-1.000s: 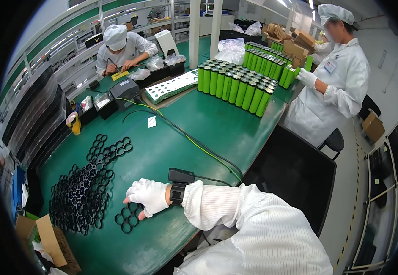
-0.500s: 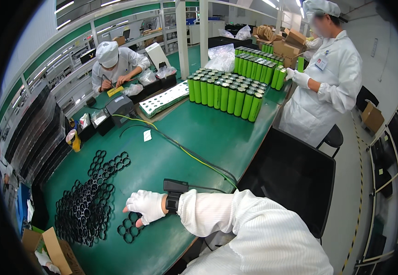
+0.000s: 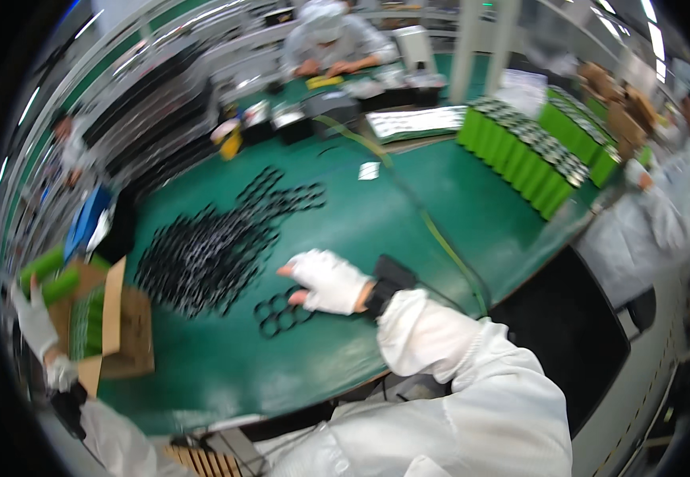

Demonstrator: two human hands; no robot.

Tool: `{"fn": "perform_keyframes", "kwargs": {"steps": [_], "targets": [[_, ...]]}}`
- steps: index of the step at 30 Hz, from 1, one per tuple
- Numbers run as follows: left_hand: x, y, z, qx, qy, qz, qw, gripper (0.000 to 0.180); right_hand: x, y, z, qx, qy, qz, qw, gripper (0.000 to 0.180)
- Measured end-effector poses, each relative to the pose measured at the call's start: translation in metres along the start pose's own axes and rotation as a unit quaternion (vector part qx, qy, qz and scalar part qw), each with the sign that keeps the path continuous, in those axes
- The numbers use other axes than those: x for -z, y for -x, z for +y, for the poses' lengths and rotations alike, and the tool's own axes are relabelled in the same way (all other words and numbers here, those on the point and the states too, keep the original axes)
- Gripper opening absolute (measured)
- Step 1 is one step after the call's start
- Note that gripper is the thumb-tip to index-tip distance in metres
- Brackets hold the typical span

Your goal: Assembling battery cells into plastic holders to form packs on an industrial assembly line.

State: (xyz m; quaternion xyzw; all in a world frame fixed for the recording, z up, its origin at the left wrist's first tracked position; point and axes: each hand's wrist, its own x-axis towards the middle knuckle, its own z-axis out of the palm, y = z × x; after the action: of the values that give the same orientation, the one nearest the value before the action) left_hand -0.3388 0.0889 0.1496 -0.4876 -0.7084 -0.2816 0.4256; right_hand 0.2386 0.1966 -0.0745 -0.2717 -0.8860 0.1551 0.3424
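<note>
My right hand (image 3: 329, 282), white-gloved with bare thumb and fingertip showing, rests over the near end of a small black ring-shaped battery cell holder (image 3: 268, 323). Its thumb and forefinger are stretched apart, the thumb touching the holder's edge. At the left rim my left hand (image 3: 36, 322) has its fingers around green cylindrical battery cells (image 3: 57, 285), held over an open cardboard box (image 3: 134, 338). More green cells (image 3: 86, 322) stand inside the box. Blur and the rim hide part of that grip. Left of my right hand lies a heap of black cell holders (image 3: 202, 258).
Rows of upright green cells (image 3: 516, 155) fill the table's far right. A yellow-green cable (image 3: 440, 238) crosses the green table (image 3: 345, 203). A black tub (image 3: 567, 318) adjoins its right edge. One co-worker (image 3: 333, 40) sits opposite; another (image 3: 647, 207) stands at the right.
The view has swung left, bringing my left hand and more of the cardboard box into sight. My right hand keeps its pose over the same holder.
</note>
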Motion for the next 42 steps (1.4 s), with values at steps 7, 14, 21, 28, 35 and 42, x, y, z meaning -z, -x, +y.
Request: {"fn": "perform_keyframes", "kwargs": {"steps": [7,14,21,28,35,42], "targets": [[0.07,0.084,0.265,-0.031,0.306,-0.139,0.941,0.035,-0.005,-0.002,-0.006,0.007,0.034,-0.117,0.993,0.075],[0.037,0.141,0.317,-0.211,0.326,-0.319,0.865,0.043,-0.008,0.004,0.003,-0.033,0.073,-0.141,0.987,0.069],[0.016,0.139,0.333,-0.288,0.324,-0.377,0.818,0.044,-0.005,0.002,0.007,-0.035,0.067,-0.141,0.987,0.067],[0.007,0.136,0.34,-0.315,0.331,-0.401,0.794,0.043,-0.006,0.002,0.005,-0.038,0.06,-0.138,0.988,0.066],[0.014,0.139,0.337,-0.338,0.361,-0.377,0.783,0.046,-0.007,0.003,0.011,-0.034,0.051,-0.13,0.99,0.065],[0.013,0.135,0.331,-0.273,0.304,-0.393,0.824,0.044,-0.009,0.003,0.011,-0.028,0.065,-0.122,0.99,0.064]]}}
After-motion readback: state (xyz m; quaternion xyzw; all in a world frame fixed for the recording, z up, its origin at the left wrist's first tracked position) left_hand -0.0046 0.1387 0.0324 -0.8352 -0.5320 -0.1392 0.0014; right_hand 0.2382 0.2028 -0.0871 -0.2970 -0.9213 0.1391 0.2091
